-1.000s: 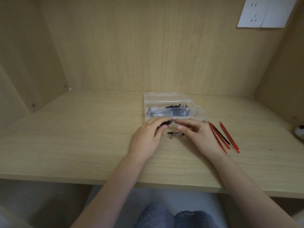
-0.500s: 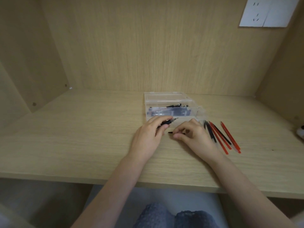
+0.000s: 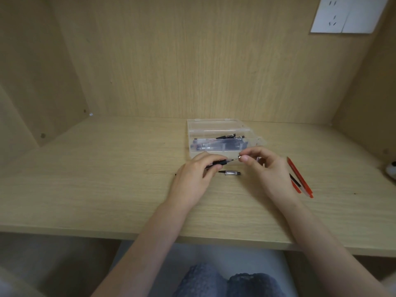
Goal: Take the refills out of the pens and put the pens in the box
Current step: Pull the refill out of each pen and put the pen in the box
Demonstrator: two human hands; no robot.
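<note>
Desk [image 3: 107, 179]: light beige, fine wood-grain pattern. Box [image 3: 214, 125]: clear, colourless plastic. Pens in the box [image 3: 220, 144]: black and dark grey. Pen [image 3: 220, 162]: black grip, silver tip. Refills [image 3: 300, 179]: red, one black. Wall socket [image 3: 347, 13]: white. Trousers [image 3: 214, 281]: mottled blue-grey.

hands x2 [image 3: 192, 176] [image 3: 270, 174], box x1 [image 3: 189, 133], cap x1 [image 3: 229, 173]

Materials and finishes
We see a matt, wood-grain tabletop [image 3: 107, 189], a clear, smooth plastic box [image 3: 194, 146] and smooth red plastic refills [image 3: 300, 179].
</note>
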